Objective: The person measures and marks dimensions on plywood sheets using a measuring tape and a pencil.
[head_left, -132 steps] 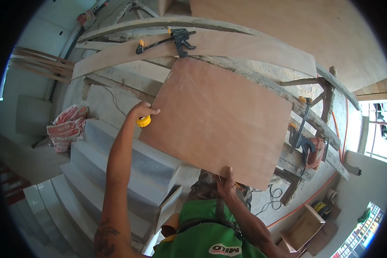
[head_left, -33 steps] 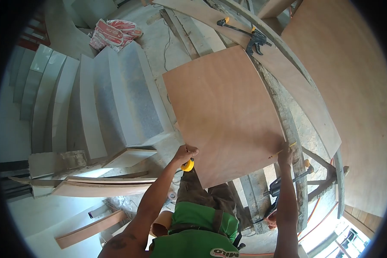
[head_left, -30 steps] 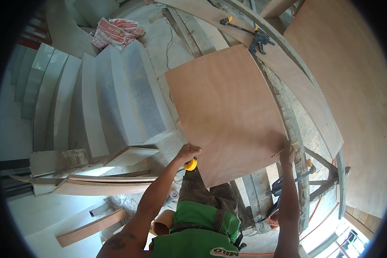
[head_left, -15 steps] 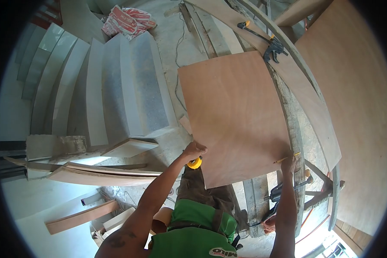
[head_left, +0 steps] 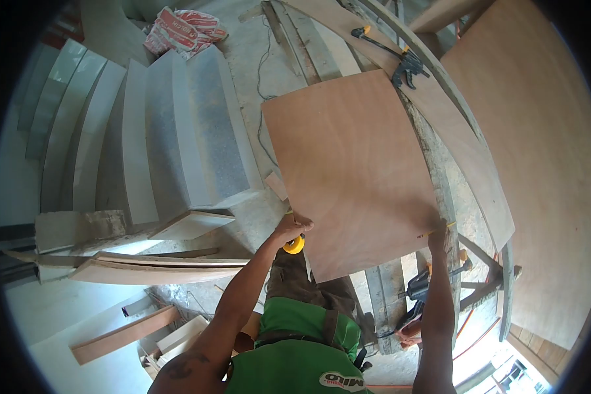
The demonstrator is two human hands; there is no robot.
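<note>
We hold a flat reddish-brown plywood sheet [head_left: 348,171] above grey stone stair treads [head_left: 177,131]: left hand [head_left: 293,228] fingers curled on its edge with a yellow tape measure [head_left: 294,245]; right hand [head_left: 438,238] grips the corner.

Green sleeveless shirt [head_left: 295,364] with red-white logo at bottom centre, dark strap across it, dark trousers [head_left: 302,282], tattoo on left upper arm [head_left: 177,368].

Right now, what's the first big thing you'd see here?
A big plywood sheet fills the middle, gripped at its near edge by the left hand, which also holds a yellow tape measure, and the right hand. Grey stone steps fan out on the left.
</note>
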